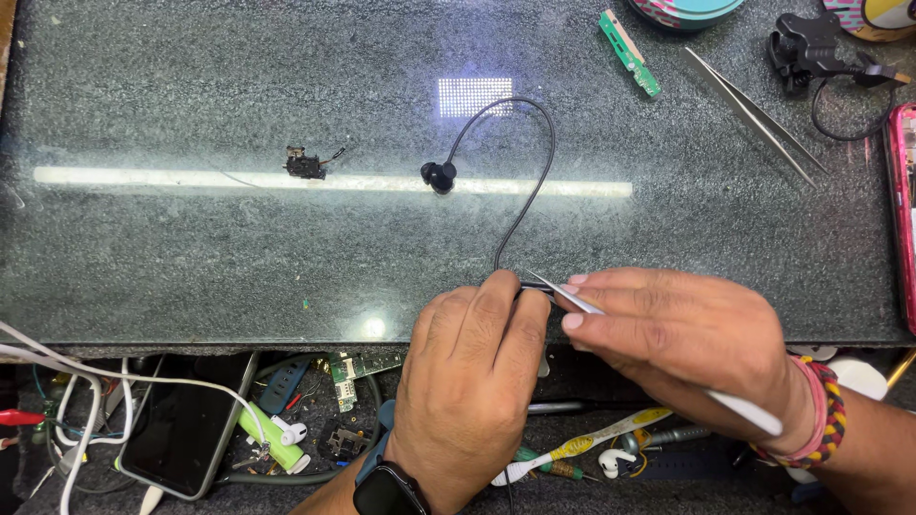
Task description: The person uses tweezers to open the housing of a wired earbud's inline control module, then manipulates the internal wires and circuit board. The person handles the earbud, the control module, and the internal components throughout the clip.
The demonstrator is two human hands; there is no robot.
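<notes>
Hands point(582, 353) pinching thin black earbud cable point(534, 181), looped

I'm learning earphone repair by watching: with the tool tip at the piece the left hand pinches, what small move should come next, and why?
Probably ease the tweezers tip slightly further into the small dark piece. The left hand already pins it on the glass top, the right hand has the tip touching it, and the black cable lies slack.
</notes>
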